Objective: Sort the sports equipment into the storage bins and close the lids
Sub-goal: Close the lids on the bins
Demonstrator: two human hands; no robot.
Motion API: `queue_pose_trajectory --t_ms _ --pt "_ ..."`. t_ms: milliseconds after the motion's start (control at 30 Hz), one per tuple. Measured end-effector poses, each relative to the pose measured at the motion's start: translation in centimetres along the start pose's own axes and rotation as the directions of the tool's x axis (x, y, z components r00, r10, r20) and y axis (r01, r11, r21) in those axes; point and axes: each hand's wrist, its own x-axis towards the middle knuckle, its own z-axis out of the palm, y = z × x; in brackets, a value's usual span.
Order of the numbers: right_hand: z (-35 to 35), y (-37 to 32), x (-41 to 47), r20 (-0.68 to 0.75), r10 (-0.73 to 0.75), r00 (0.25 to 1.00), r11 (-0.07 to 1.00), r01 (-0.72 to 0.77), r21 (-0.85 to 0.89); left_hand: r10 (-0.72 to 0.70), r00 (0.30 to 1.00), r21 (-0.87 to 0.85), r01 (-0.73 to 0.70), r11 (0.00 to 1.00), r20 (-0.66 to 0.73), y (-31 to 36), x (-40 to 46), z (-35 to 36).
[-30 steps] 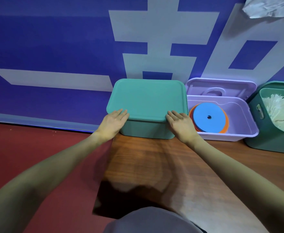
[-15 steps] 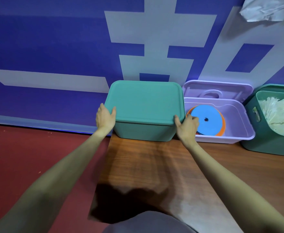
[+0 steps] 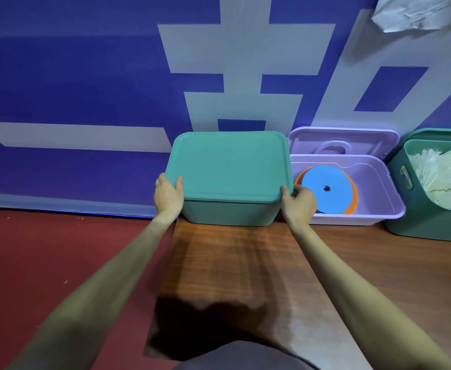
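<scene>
Grey fabric of the person's clothing fills the bottom edge of the view, and just beyond it a dark shadow lies on the brown wood-grain tabletop, whose left edge meets a dull red floor. Two bare forearms reach forward over the wood toward the teal plastic storage bin that stands at the far side of the table against the wall. The flat teal rounded-rectangle lid sits on top of that bin and covers it fully. The left hand grips the lid's near left corner, thumb lying on top of the lid and fingers wrapped out of sight round the edge. The right hand holds the near right corner the same way, its thumb on the rim and its curled fingers beside the bin's wall. Touching the teal bin on the right stands a lilac plastic bin, open, with its lilac lid tipped up behind it against the wall; inside lie flat round discs, a blue disc with a small centre hole on top of orange discs. Further right, partly cut off by the frame, a dark green plastic bin stands open and holds pale cream feathery pieces. Behind everything hangs a blue banner with large pale grey characters, and crumpled white sheeting shows at the top right corner.
</scene>
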Motion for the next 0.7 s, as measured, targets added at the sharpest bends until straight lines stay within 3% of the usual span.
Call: queue_pose_trajectory --t_ms 200,367,600,700 --pt "0.0 0.7 0.1 0.047 -0.094 0.994 0.995 0.093 0.039 0.014 1.0 0.022 -0.015 1.0 0.015 0.1 -0.2 0.0" --pt "1.2 2.0 0.7 0.079 -0.225 0.971 0.973 0.228 -0.035 0.015 0.999 0.016 -0.015 1.0 -0.031 -0.1 -0.7 0.4" --pt "2.3 -0.2 0.1 -0.002 -0.311 0.95 0.864 0.282 -0.416 0.087 0.995 0.143 -0.08 0.987 -0.042 -0.5 -0.6 0.3" --pt "2.9 -2.1 2.0 0.158 -0.283 0.946 0.805 0.324 -0.498 0.139 0.988 0.353 -0.156 0.922 0.072 -0.6 0.1 -0.1"
